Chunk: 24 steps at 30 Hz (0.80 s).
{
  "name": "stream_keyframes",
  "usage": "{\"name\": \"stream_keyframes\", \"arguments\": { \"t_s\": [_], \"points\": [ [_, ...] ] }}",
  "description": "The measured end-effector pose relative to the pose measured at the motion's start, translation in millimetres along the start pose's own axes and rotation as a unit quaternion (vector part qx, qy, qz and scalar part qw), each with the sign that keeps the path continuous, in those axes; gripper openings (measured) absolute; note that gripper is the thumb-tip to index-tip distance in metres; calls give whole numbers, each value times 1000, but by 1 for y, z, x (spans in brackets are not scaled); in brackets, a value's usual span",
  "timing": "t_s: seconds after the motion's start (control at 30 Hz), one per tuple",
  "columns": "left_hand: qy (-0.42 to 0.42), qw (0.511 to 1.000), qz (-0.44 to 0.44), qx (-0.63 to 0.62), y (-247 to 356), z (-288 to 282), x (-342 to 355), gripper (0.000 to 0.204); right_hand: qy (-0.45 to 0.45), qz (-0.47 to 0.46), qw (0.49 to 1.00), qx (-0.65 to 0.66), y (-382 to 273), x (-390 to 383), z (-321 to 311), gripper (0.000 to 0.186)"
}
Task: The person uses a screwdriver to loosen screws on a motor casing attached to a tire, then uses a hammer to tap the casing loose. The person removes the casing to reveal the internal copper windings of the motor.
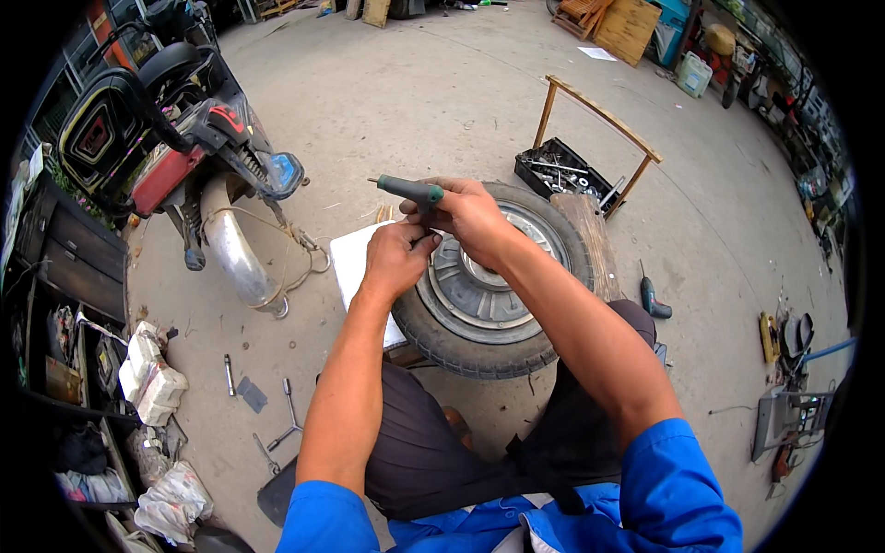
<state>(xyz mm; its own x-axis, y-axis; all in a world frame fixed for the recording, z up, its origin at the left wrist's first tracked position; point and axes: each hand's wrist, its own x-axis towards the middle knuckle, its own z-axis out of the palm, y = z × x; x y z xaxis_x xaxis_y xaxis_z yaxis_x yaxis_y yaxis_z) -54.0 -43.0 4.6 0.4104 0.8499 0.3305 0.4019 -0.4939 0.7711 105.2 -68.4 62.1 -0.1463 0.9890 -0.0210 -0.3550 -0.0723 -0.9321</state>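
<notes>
My right hand [466,217] is closed round a dark green hand tool [412,191] with a short metal tip pointing left. Just below it, my left hand [396,260] has its fingers pinched together at the wheel's upper left edge. A small dark thing shows at those fingertips, too small to name. The scooter wheel [498,355], a black tyre round a grey metal hub, lies flat in front of my knees, under both hands. Beside it on the left is a white board [348,263], partly hidden by my left forearm.
A black toolbox [567,170] with a wooden handle frame stands beyond the wheel. A wooden plank [590,240] and a green power driver [654,300] lie right of it. At left stands a partly dismantled scooter [171,180]; wrenches [290,415] lie nearer me. Shelves [88,369] line the left edge.
</notes>
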Motion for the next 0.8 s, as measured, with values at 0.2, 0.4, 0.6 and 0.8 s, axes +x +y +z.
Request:
{"name": "stream_keyframes", "arguments": {
  "t_s": [0.2, 0.4, 0.6, 0.8],
  "points": [
    [28, 998, -7, 59, 9, -8, 0, 25, -24, -129, 983, -128, 15, -16, -18, 57],
    [68, 998, 4, 6, 6, 2, 2, 25, -9, -137, 988, -67, 6, -28, 4, 68],
    [70, 997, -5, 33, 8, 3, 3, 19, 26, -226, 964, -141, 8, -22, 21, 44],
    [-25, 988, -62, -140, 14, -3, -2, 18, 28, -134, 991, 9, 24, -4, 11, 40]
  ]
}}
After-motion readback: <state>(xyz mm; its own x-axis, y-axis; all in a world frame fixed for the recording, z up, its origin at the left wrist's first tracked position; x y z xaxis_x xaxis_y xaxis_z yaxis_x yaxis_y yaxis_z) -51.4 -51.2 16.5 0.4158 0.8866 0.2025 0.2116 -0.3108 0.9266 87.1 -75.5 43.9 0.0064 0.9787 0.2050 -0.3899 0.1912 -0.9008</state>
